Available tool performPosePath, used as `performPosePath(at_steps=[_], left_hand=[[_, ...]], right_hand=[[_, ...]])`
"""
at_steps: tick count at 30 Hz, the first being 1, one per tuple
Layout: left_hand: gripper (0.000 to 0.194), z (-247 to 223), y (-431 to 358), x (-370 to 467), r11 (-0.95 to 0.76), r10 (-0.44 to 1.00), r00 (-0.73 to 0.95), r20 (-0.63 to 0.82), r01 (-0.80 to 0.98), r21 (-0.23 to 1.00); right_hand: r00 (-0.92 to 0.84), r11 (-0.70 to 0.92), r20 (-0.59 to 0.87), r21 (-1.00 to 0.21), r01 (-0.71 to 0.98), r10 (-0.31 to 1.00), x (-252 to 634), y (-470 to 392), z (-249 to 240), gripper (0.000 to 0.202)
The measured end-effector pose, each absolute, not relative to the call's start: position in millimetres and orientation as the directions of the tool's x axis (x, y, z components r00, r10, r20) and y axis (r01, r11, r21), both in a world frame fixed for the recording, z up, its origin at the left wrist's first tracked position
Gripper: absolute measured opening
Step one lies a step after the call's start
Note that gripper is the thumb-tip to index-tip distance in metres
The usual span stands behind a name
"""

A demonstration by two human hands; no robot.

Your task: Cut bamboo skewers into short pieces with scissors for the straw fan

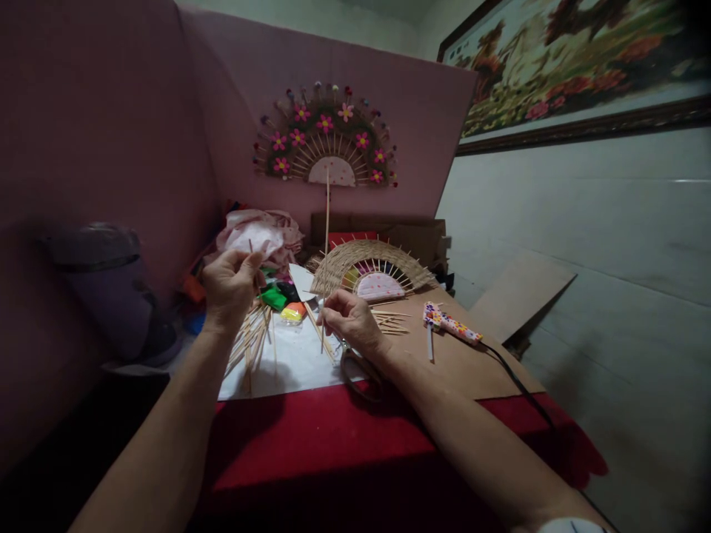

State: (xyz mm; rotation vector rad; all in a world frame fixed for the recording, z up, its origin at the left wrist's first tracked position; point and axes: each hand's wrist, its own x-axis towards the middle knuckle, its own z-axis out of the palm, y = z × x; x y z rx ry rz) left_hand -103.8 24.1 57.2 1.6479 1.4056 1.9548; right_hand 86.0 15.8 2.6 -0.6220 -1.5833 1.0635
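Note:
My right hand (352, 318) pinches a long bamboo stick (327, 237), held nearly upright above the table. My left hand (233, 285) is raised to its left, closed on a thin stick (250, 245) whose tip pokes up over the fingers; the rest of it is largely hidden. Scissors (360, 374) lie just under my right wrist, partly covered by it. Below my left hand, several bamboo sticks (249, 348) are spread on a white sheet (297, 370). Behind my right hand stands a woven straw fan (361, 255) with stick ribs and a pink dotted half-circle base.
A flowered glue gun (452, 323) with a black cord lies on brown cardboard (461, 370) to the right. Green (273, 297) and yellow (292, 314) packets sit near crumpled pink cloth (261, 233). A finished-looking flowered fan (325, 141) hangs on the pink board (222, 96). Red cloth (322, 444) covers the table front.

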Motion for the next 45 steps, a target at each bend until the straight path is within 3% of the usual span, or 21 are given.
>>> performPosePath(at_steps=[4,8,11,19,31,38,45], left_hand=[[0.015,52,20,-81,-0.598,0.778,-0.161,0.607,0.102,0.795],[0.018,36,23,-68,-0.549,0.834,0.081,0.545,0.039,0.835],[0.019,29,23,-62,-0.541,0.832,0.156,0.532,0.024,0.84],[0.015,26,21,-56,-0.541,0.837,0.093,0.54,-0.009,0.841],[0.017,30,18,-55,-0.5,0.861,0.068,0.505,-0.077,0.863],[0.016,31,15,-53,-0.5,0.859,0.094,0.503,-0.062,0.864],[0.024,33,14,-55,-0.468,0.866,0.154,0.475,-0.079,0.88]], right_hand=[[-0.302,0.486,0.479,-0.872,-0.055,0.824,83,15,-3,0.008],[-0.377,0.472,0.423,-0.88,0.045,0.824,84,19,-11,0.008],[-0.446,0.465,0.399,-0.884,0.043,0.801,85,23,-16,0.009],[-0.474,0.479,0.428,-0.878,-0.015,0.77,86,22,-15,0.011],[-0.533,0.525,0.397,-0.844,0.107,0.747,88,20,-15,0.008],[-0.551,0.659,0.446,-0.699,0.279,0.705,87,18,-13,0.01],[-0.571,0.663,0.424,-0.681,0.311,0.703,86,19,-13,0.01]])
